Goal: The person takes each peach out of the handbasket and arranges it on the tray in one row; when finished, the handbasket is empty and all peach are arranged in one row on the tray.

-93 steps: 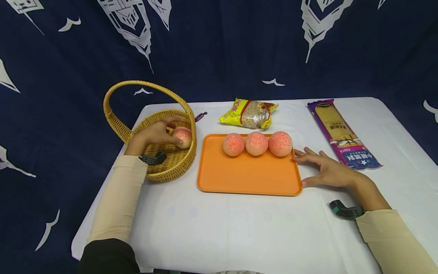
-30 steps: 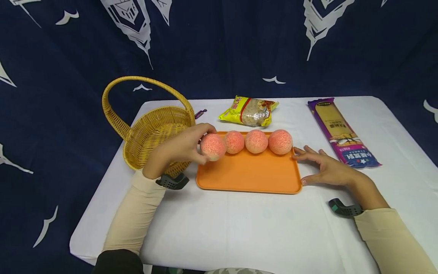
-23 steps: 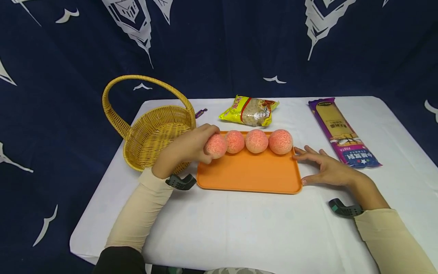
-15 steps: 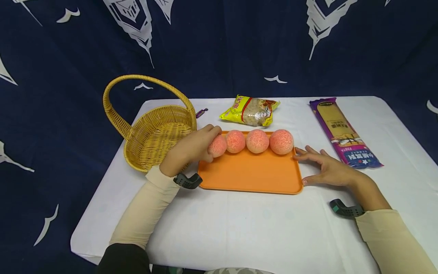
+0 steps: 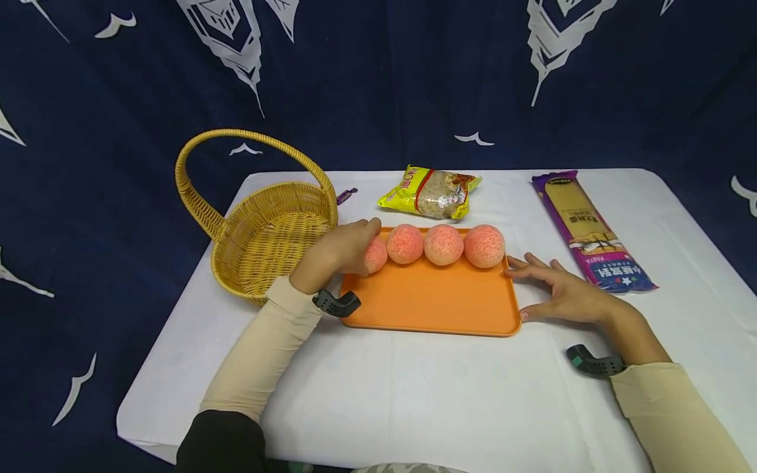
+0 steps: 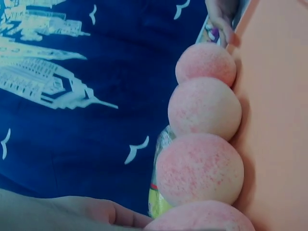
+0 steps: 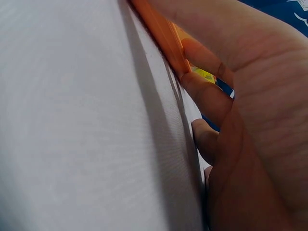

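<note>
Now left hand (image 5: 340,248) cups peach (image 5: 375,255); right hand (image 5: 562,295) flat against tray (image 5: 432,302).

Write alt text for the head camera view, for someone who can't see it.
A left hand holds a peach at the left end of a row with three other peaches on an orange tray. The right hand rests open against the tray's right edge; an empty wicker basket sits left.

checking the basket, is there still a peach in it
No, the basket shows only bare wicker inside, and all four peaches sit on the orange tray.
</note>
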A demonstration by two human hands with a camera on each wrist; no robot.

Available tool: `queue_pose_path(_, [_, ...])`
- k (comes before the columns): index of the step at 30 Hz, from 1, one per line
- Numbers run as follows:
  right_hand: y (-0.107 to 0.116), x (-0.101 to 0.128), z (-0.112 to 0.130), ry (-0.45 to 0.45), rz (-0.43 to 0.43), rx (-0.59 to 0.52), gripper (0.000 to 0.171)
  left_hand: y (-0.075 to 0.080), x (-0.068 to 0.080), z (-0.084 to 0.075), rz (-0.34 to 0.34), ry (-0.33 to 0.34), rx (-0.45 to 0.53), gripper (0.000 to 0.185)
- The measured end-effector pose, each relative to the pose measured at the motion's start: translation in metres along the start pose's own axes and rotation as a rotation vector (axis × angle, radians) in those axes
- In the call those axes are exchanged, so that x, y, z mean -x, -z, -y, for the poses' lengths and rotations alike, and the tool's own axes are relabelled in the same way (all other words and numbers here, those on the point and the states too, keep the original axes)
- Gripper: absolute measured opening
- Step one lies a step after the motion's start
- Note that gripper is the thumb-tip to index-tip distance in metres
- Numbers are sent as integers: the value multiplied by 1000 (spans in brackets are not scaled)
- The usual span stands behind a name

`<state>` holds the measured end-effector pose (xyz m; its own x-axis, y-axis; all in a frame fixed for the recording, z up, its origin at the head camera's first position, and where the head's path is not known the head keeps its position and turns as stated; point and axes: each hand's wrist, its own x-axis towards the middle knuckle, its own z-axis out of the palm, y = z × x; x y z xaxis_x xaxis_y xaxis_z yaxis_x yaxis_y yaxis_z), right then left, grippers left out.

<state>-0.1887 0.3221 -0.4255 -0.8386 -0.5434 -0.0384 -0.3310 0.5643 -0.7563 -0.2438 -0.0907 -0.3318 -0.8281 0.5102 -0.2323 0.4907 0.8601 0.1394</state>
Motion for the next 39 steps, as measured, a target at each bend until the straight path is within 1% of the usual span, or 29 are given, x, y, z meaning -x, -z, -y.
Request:
queue_pose_path(7, [0, 1, 0, -6, -10, 0, 64, -1, -7, 1, 6, 36, 25, 62])
queue_pose_path(12, [-1, 0, 0, -7, 2, 5, 64, -2, -7, 2, 21, 63, 42, 69])
queue_pose_path(16, [1, 0, -1, -27, 0, 14, 65, -4, -7, 2, 1, 56, 59, 73])
queue_pose_path(26, [0, -3, -1, -28, 0, 9, 65, -6, -6, 7, -28, 69, 54, 67])
queue_pose_path(34, [0, -6, -1, -11, 6, 13, 66, -7, -5, 13, -52, 82, 70, 67])
queue_pose_path(36, [0, -6, -1, -11, 8, 10, 66, -8, -5, 14, -46, 79, 73, 69])
queue_pose_path(39, [0, -5, -1, -25, 14, 2, 67, -8, -5, 14, -36, 82, 96, 77])
